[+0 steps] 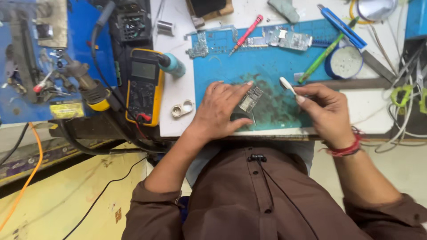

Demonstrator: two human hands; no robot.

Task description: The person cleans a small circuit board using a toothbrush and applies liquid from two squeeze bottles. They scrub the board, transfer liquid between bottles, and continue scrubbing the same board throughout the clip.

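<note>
Here, a small silvery circuit board (pixel 250 98) is lying on the stained blue mat (pixel 271 58) near the bench edge, the left hand (pixel 220 111) pressing flat on it, while the right hand (pixel 327 111) is pinching a white brush (pixel 287 84) just beside.

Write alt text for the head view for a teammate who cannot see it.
A person's left hand presses a small circuit board flat on a stained blue work mat, while the right hand holds a white brush-like tool just beside it. A yellow multimeter, red screwdriver and blue utility knife lie around the mat.
</note>
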